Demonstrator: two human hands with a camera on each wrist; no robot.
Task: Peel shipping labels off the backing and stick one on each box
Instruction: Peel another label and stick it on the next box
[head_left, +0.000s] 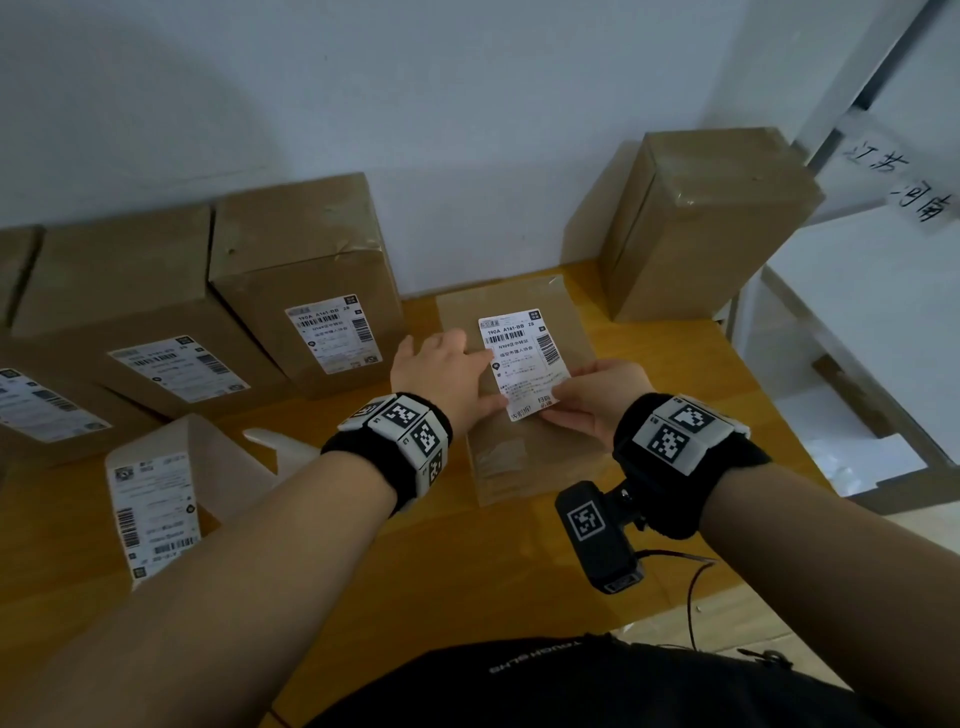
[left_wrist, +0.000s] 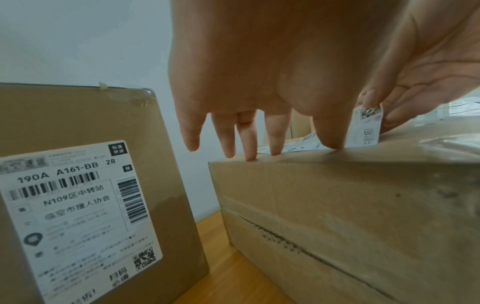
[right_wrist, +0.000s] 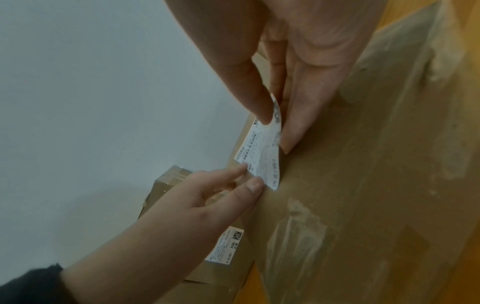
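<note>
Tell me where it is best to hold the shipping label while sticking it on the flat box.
Hold the label by its raised near corner, coming from the right hand side; the far end already lies on the box, leaving the left hand to smooth it.

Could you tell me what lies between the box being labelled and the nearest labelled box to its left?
Only a bare strip of wooden table separates the box being labelled from the labelled box; the left wrist view shows it.

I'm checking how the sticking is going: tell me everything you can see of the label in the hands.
The label is white paper with barcodes and black print. Its far part lies on the flat box; its near corner is lifted, pinched by the right hand. The left hand touches its left edge with straight fingers.
</note>
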